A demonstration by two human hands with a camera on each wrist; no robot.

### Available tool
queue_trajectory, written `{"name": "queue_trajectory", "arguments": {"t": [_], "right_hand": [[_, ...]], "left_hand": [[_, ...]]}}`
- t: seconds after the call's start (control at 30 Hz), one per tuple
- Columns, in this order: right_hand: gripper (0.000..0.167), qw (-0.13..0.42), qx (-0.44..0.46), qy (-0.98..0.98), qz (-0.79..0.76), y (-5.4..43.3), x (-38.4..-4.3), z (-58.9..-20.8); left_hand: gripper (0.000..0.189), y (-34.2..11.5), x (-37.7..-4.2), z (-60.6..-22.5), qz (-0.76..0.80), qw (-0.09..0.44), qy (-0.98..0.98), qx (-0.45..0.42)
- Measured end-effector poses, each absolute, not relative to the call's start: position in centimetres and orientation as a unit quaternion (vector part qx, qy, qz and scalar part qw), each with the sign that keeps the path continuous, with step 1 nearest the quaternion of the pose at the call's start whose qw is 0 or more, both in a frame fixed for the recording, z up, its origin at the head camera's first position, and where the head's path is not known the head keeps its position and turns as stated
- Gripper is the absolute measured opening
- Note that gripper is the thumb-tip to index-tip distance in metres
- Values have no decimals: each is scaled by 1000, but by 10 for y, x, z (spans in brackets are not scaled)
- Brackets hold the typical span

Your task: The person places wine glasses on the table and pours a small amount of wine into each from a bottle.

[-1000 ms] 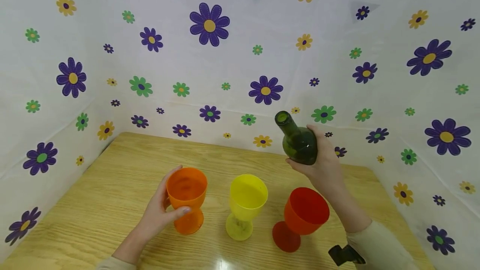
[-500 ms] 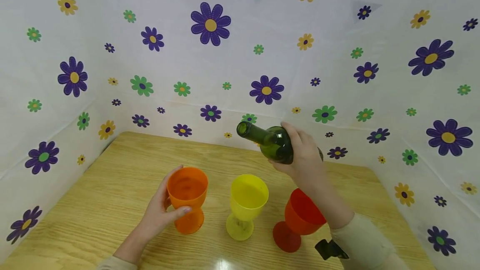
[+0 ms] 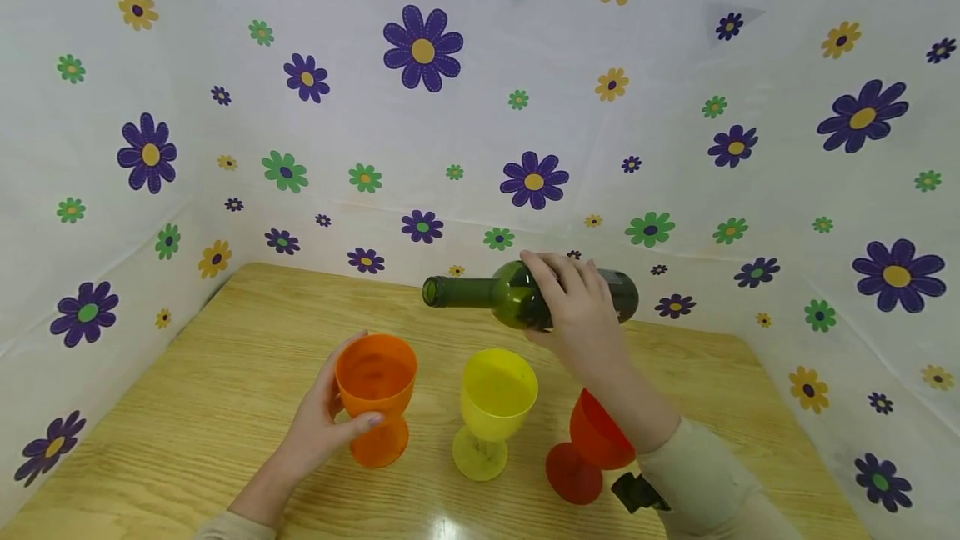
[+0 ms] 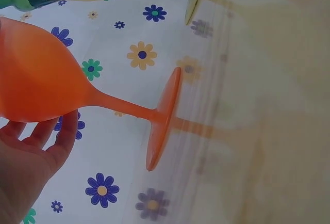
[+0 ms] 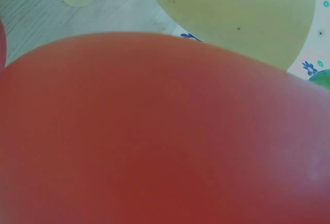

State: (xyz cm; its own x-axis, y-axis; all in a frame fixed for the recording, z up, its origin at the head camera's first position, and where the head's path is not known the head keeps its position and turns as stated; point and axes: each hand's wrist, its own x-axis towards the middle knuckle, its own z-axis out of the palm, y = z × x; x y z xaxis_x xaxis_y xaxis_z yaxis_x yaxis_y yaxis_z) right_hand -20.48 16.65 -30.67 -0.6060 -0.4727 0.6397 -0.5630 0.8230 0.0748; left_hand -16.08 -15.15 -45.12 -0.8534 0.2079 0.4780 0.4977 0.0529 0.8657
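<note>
My left hand grips the bowl of an orange goblet that stands on the wooden table; the left wrist view shows the orange goblet with my fingers round it. My right hand holds a dark green glass bottle tipped almost level above the table, its open mouth pointing left, over the gap between the orange goblet and a yellow goblet. A red goblet stands under my right forearm and fills the right wrist view as a red goblet blur.
White sheets printed with flowers wall in the table at the back and both sides. The yellow goblet shows at the top of the right wrist view. A black wrist strap sits on my right sleeve.
My right hand has swung the bottle left and tipped it from near upright to almost level, its mouth moving toward the orange goblet. My left hand and the three goblets have stayed put.
</note>
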Motion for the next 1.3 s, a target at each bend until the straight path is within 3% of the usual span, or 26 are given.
{"name": "queue_trajectory", "arguments": {"t": [0.47, 1.3], "right_hand": [[101, 305, 313, -899, 4, 159, -207, -310], [89, 325, 340, -881, -57, 156, -208, -316]], "left_hand": [[90, -151, -159, -450, -638, 104, -727, -233], [89, -151, -159, -449, -636, 104, -732, -223]]}}
